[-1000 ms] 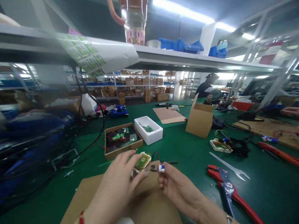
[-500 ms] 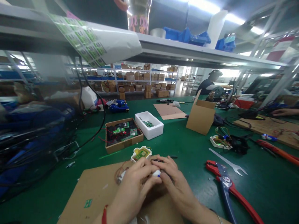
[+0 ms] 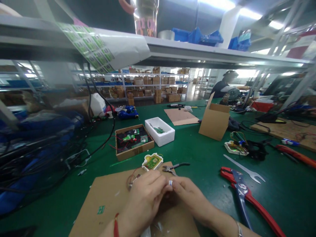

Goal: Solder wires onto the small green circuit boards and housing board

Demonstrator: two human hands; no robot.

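Observation:
Over a brown cardboard sheet (image 3: pixel 116 197), my left hand (image 3: pixel 148 194) and my right hand (image 3: pixel 189 194) meet at the fingertips. Both are closed on a small white piece with blue on it (image 3: pixel 170 183); most of it is covered by the fingers, so its kind does not show. Just beyond the hands lies a white cloud-shaped casing (image 3: pixel 152 161) with a green circuit board inside. Grey-handled cutting pliers (image 3: pixel 170 168) rest at the sheet's far edge. Coiled thin wires (image 3: pixel 130 179) lie left of my left hand. A small green board (image 3: pixel 101 209) sits on the sheet.
A cardboard tray of electronic parts (image 3: pixel 134 152) and a white foam box (image 3: pixel 163 140) stand ahead. To the right are red-and-blue crimping pliers (image 3: pixel 240 189), a flat metal wrench (image 3: pixel 244 168) and an upright carton (image 3: pixel 214 121). A shelf (image 3: pixel 197 54) spans overhead. A person (image 3: pixel 224 85) sits beyond.
My fingers have drawn closer together around the white-and-blue piece, which shows less now. The cutting pliers, mostly hidden before, have come into sight. The view has shifted slightly.

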